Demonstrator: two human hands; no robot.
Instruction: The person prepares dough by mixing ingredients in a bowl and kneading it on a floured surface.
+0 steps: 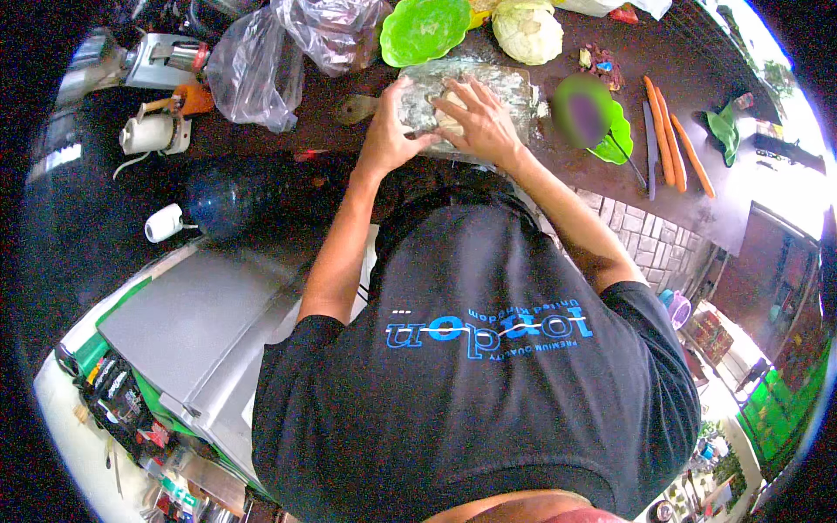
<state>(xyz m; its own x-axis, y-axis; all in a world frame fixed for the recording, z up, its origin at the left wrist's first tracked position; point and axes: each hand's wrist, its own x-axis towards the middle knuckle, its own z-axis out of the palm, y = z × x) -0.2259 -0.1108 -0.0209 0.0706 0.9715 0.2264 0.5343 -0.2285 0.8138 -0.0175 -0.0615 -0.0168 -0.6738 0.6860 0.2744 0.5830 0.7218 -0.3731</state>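
Observation:
A flour-dusted wooden board (520, 82) lies on the dark table before me, its round-ended handle (356, 110) pointing left. On it sits a pale lump of dough (447, 124), partly hidden under my right hand (482, 121). That hand lies flat over the dough, fingers spread. My left hand (397, 134) is at the dough's left side, thumb stretched toward the lump and fingers along the board; whether the thumb touches the dough I cannot tell. Neither hand grips anything.
Beyond the board are a green leaf-shaped plate (425, 29) and a cabbage (527, 31). Rightward lie another green leaf-shaped dish (614, 140), a knife (650, 150) and several carrots (666, 140). Plastic bags (255, 72) and a white appliance (149, 131) stand left.

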